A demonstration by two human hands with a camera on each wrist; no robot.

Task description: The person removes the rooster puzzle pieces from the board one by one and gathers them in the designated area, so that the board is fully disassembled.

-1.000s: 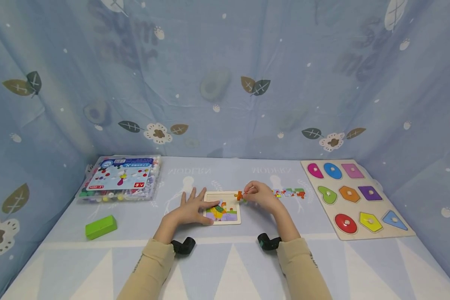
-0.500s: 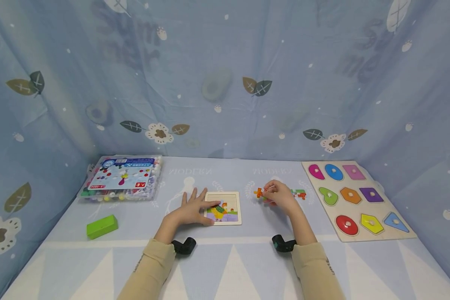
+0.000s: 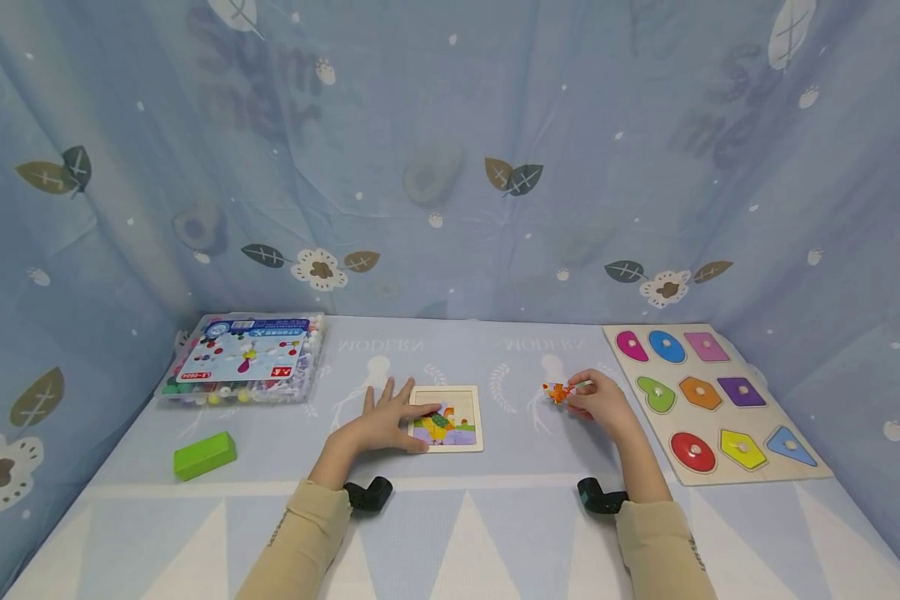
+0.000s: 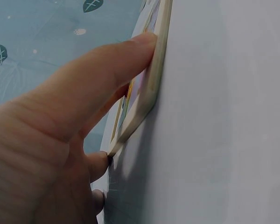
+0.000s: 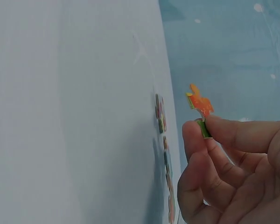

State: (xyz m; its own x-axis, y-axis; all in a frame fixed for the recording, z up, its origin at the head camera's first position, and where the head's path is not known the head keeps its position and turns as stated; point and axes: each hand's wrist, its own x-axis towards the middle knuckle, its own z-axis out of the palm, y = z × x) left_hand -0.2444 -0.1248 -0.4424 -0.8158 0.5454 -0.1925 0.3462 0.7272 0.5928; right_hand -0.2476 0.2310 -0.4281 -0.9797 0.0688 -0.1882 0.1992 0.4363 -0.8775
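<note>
Blue cloth [image 3: 450, 108] hangs all around a pale table [image 3: 450, 354].
The cloth goes up behind the table and down both sides, with soft folds, and it has brown and dark green leaves [image 3: 45, 177], white flowers [image 3: 319, 270] with brown middles, little white paw prints [image 3: 325, 72] and blurry grey letters [image 3: 727, 108]. The table top is light blue-grey, with faint upside-down words [image 3: 381, 345] near the back, a white stripe [image 3: 495, 482] across it and big white triangles [image 3: 467, 554] in front. The light is soft, and it looks dimmer in both wrist views.
</note>
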